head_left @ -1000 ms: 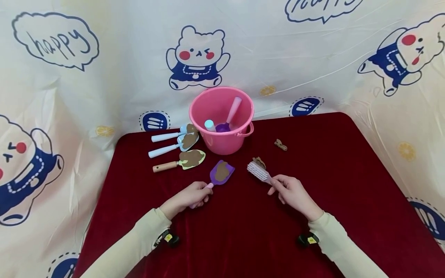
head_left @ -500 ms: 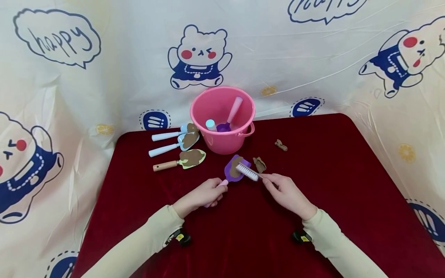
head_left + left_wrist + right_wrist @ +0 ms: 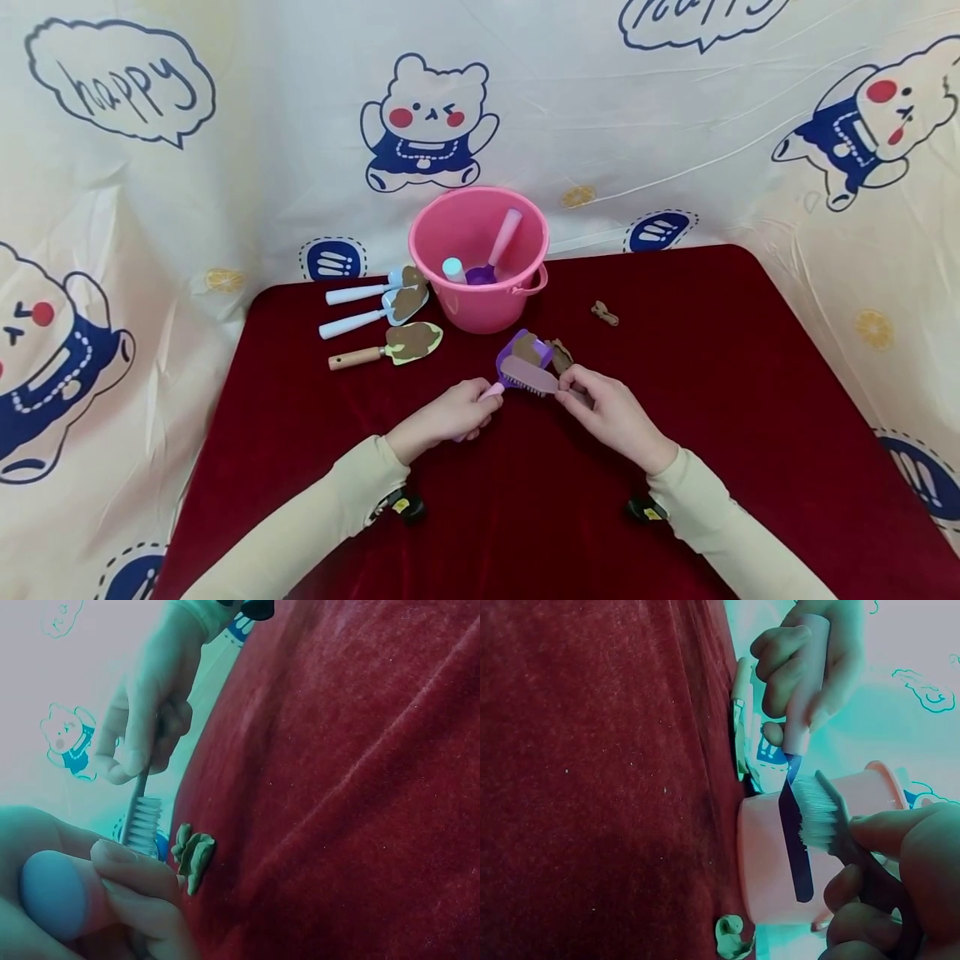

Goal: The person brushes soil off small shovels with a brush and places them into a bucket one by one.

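Observation:
My left hand (image 3: 450,419) grips the pink handle of a small purple shovel (image 3: 795,840), whose blade carries a patch of brown clay (image 3: 529,347). In the right wrist view the blade is seen edge-on, above the tablecloth. My right hand (image 3: 615,414) holds a scrubbing brush (image 3: 528,374) by its handle, thumb and fingers round it. White bristles (image 3: 816,814) face down against the blade near the handle end. Just right of the blade lies a crumpled brown clay lump (image 3: 560,357), partly covered by the right hand in the head view.
A pink bucket (image 3: 483,310) stands behind, with a purple-and-pink tool (image 3: 505,237) and a light blue handle (image 3: 453,268) inside. To its left lie two light blue tools (image 3: 352,323) and a wooden-handled trowel (image 3: 356,359), all clay-smeared. Another clay piece (image 3: 604,313) rests on the red cloth (image 3: 735,350).
The left hand has brought the shovel rightward, up to the clay lump. The brush has moved left from over that lump onto the blade, turning from bristles up to bristles down.

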Available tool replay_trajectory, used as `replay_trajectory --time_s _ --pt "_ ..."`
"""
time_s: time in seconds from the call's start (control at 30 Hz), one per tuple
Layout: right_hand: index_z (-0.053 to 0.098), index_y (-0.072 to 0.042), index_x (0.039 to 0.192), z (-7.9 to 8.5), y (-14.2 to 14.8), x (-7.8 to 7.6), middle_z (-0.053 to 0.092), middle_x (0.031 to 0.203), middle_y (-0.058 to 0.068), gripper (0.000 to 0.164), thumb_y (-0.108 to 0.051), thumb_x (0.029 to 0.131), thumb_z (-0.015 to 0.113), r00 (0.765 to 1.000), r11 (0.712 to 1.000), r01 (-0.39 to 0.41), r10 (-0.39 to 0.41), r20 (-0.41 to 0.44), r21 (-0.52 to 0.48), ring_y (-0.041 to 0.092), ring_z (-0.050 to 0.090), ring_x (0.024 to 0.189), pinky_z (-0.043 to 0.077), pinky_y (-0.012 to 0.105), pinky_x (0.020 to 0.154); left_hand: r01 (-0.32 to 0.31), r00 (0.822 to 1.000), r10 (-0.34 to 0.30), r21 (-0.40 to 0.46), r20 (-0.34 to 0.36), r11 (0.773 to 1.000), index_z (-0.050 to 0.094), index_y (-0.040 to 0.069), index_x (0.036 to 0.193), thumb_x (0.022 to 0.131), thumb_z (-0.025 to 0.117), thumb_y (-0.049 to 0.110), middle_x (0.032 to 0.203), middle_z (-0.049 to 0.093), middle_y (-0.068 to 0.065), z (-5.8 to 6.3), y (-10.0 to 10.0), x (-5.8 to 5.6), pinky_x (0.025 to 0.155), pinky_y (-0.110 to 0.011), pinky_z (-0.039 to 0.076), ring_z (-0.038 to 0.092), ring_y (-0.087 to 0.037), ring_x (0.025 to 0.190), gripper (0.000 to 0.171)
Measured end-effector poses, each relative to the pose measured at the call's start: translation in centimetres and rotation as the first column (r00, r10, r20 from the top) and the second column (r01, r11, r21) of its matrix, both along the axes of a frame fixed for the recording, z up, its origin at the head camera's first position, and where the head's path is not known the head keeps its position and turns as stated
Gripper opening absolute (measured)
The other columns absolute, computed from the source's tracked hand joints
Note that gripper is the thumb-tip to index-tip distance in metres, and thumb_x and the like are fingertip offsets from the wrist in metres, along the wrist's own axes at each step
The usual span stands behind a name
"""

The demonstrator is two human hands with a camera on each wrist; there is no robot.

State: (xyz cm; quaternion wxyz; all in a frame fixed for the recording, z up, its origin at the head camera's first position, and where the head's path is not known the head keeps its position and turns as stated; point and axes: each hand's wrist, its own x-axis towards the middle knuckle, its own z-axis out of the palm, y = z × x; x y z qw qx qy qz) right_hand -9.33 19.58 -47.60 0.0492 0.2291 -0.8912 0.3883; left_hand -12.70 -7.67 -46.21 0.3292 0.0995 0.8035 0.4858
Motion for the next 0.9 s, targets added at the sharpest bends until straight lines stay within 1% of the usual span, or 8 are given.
replay_trajectory --time_s 0.1,0.2,0.37,0.5,0.57,0.63,0.77,0.9 --pt "0.062 -0.023 0.101 -0.1 0.0 0.0 0.052 0.080 -0.014 0.012 -0.016 0.100 0.072 1.000 0.999 0.012 -0.011 -0.022 0.031 0.004 0.045 0.065 0.042 0.024 0.058 0.013 1.000 -0.013 -0.013 0.000 1.000 0.055 0.003 0.100 0.106 0.054 0.021 0.069 0.055 -0.006 0.3 0.0 0.1 0.041 -0.021 0.035 0.048 -0.010 0.048 0.019" --pt "0.062 -0.022 0.100 -0.2 0.1 0.0 0.053 0.081 -0.013 0.014 -0.014 0.098 0.073 0.998 0.998 0.046 -0.043 -0.054 0.052 0.004 0.045 0.066 0.042 0.024 0.058 0.024 1.000 -0.024 -0.030 -0.005 0.999 0.055 0.003 0.101 0.106 0.053 0.019 0.069 0.054 -0.006 0.8 0.0 0.2 0.041 -0.021 0.035 0.046 -0.010 0.048 0.017" --pt "0.062 -0.021 0.098 -0.3 0.1 0.1 0.054 0.080 -0.012 0.016 -0.011 0.097 0.075 0.992 0.995 0.089 -0.084 -0.096 0.051 0.004 0.044 0.063 0.041 0.023 0.056 0.029 0.999 -0.030 -0.062 -0.012 0.998 0.054 0.003 0.101 0.107 0.052 0.018 0.068 0.054 -0.007 1.1 0.2 0.2 0.041 -0.021 0.034 0.045 -0.010 0.048 0.016" --pt "0.064 -0.022 0.100 -0.5 0.0 0.2 0.056 0.083 -0.013 0.015 -0.012 0.097 0.075 0.996 0.998 0.039 -0.035 -0.083 0.039 0.004 0.046 0.065 0.043 0.024 0.058 0.023 1.000 -0.024 -0.074 -0.011 0.997 0.054 0.003 0.100 0.107 0.052 0.018 0.069 0.055 -0.009 1.1 0.3 0.2 0.041 -0.021 0.034 0.045 -0.010 0.047 0.016" --pt "0.064 -0.022 0.101 -0.5 0.0 0.2 0.057 0.086 -0.013 0.014 -0.013 0.097 0.075 0.998 0.999 0.002 0.001 -0.068 0.047 0.004 0.048 0.067 0.044 0.024 0.058 0.025 1.000 -0.026 -0.075 -0.010 0.997 0.054 0.003 0.100 0.107 0.052 0.018 0.069 0.055 -0.010 1.0 0.4 0.1 0.041 -0.021 0.034 0.045 -0.010 0.047 0.017" --pt "0.064 -0.021 0.102 -0.4 0.1 0.2 0.058 0.086 -0.013 0.013 -0.014 0.098 0.074 0.998 0.998 -0.015 0.019 -0.055 0.061 0.004 0.048 0.066 0.044 0.024 0.057 0.032 0.999 -0.033 -0.077 -0.011 0.997 0.054 0.003 0.099 0.107 0.052 0.018 0.069 0.056 -0.010 0.9 0.3 0.1 0.041 -0.021 0.034 0.045 -0.011 0.047 0.017" --pt "0.063 -0.021 0.101 -0.4 0.3 0.2 0.056 0.084 -0.013 0.012 -0.014 0.098 0.074 0.998 0.996 0.020 -0.015 -0.058 0.084 0.005 0.046 0.064 0.041 0.024 0.055 0.046 0.999 -0.048 -0.081 -0.016 0.996 0.055 0.003 0.099 0.107 0.053 0.019 0.070 0.057 -0.011 0.8 0.2 -0.1 0.041 -0.022 0.034 0.045 -0.011 0.047 0.017" --pt "0.063 -0.021 0.099 -0.4 0.4 0.2 0.054 0.083 -0.013 0.013 -0.014 0.098 0.073 0.997 0.996 0.048 -0.043 -0.066 0.077 0.005 0.045 0.065 0.041 0.024 0.057 0.053 0.998 -0.055 -0.078 -0.022 0.996 0.055 0.004 0.100 0.107 0.053 0.019 0.070 0.057 -0.011 0.5 0.2 -0.2 0.041 -0.022 0.035 0.046 -0.011 0.047 0.018"
